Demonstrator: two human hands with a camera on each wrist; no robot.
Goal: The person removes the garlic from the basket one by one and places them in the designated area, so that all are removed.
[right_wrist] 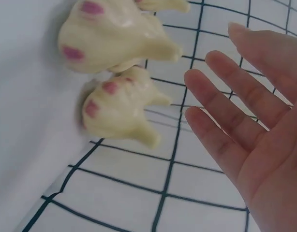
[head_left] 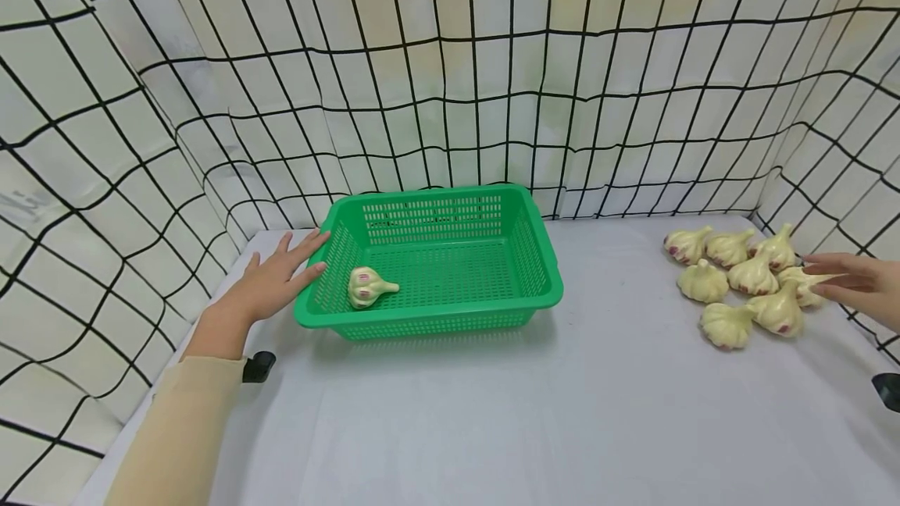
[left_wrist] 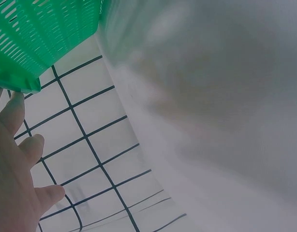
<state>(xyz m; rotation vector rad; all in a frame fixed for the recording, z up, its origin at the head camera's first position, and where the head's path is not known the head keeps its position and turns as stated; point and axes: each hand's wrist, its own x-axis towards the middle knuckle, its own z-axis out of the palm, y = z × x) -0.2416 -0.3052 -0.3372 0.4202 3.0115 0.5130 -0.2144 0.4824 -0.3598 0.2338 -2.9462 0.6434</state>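
A green plastic basket (head_left: 436, 317) with slotted sides sits on the table, and one garlic bulb (head_left: 362, 288) lies in its left end. At the basket's left rim is my left hand (head_left: 270, 283), fingers spread and fingertips at the edge. The left wrist view shows its fingers (left_wrist: 13, 113) just under the green rim. Far to the right, several pale garlic bulbs (head_left: 752, 276) with purple patches lie grouped together. My right hand (head_left: 863, 285) hovers beside the rightmost ones, fingers extended. In the right wrist view a gap separates those fingers from the nearest garlic bulb (right_wrist: 122, 108).
White walls covered by black netting (head_left: 450, 69) enclose the back and both sides. A white cloth-like tabletop (head_left: 450, 420) stretches between basket and garlic pile and toward the front. Small black devices (head_left: 259, 366) show at both wrists.
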